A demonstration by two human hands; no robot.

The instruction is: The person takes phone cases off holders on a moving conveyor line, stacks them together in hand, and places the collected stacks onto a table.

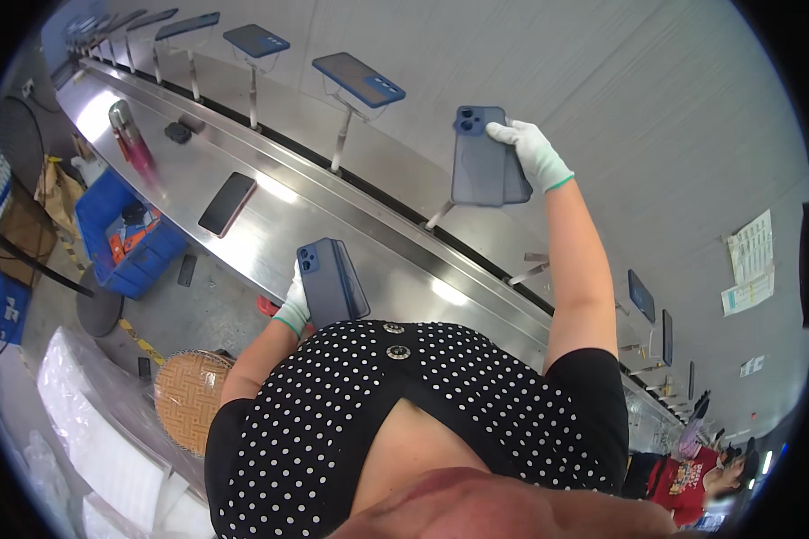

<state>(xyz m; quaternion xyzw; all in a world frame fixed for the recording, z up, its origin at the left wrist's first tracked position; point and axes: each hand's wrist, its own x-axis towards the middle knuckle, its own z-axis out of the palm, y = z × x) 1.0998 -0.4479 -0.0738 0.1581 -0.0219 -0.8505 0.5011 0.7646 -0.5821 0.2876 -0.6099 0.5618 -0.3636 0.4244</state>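
In a white glove with a green cuff, my right hand (536,154) is closed on a translucent blue phone case (479,171), thumb over its camera end. A second case shows partly behind it, beside a stand post (439,216) on the line. My left hand (294,303), also gloved, grips a small stack of similar blue phone cases (328,286) low in front of my body. Its fingers are mostly hidden behind them. Farther left along the line, a phone case (360,79) lies on a stand, and several others sit on stands beyond it.
A metal bench (288,225) runs along the line, carrying a dark phone (227,205), a flask (131,135) and a small black object (178,132). A blue crate (108,216) and a woven round stool (189,400) stand at left. A person in red (688,485) is at lower right.
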